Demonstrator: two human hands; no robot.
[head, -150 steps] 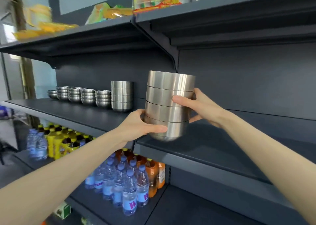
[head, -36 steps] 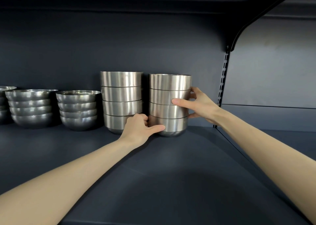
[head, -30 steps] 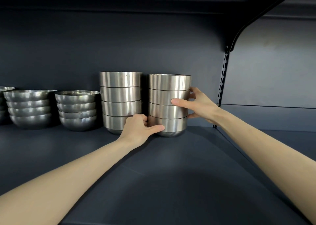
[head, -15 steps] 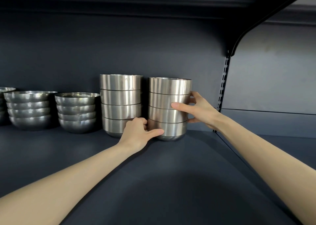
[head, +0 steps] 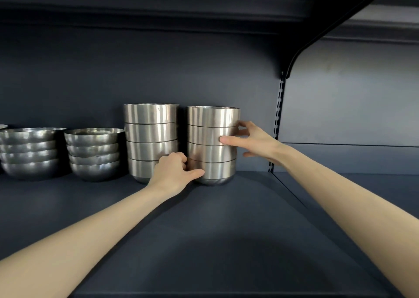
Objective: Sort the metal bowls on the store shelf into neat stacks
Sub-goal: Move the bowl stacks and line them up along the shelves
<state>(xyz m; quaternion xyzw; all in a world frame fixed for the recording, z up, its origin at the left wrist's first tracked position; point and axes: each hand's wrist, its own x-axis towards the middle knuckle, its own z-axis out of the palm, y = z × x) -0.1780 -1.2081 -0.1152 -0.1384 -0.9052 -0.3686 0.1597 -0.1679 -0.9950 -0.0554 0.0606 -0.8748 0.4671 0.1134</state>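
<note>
A stack of several straight-sided metal bowls (head: 213, 136) stands on the dark shelf (head: 226, 229), close beside a matching stack (head: 150, 134) on its left. My left hand (head: 173, 173) grips the bottom bowl of the right stack, thumb across its front and fingers tucked between the two stacks. My right hand (head: 255, 140) holds that stack's right side at mid height, its thumb on the front and the fingers spread round the back. Further left stand two stacks of rounded bowls (head: 94, 153) (head: 29, 152).
The shelf's back panel is right behind the stacks. A slotted upright and bracket (head: 280, 116) divide this bay from the one on the right. Another shelf hangs overhead. Bare shelf surface stretches in front of the bowls.
Five seconds ago I held the stack in the air in front of the shelves; it now stands on the shelf beside the matching stack. In the last half second my right fingers have spread looser.
</note>
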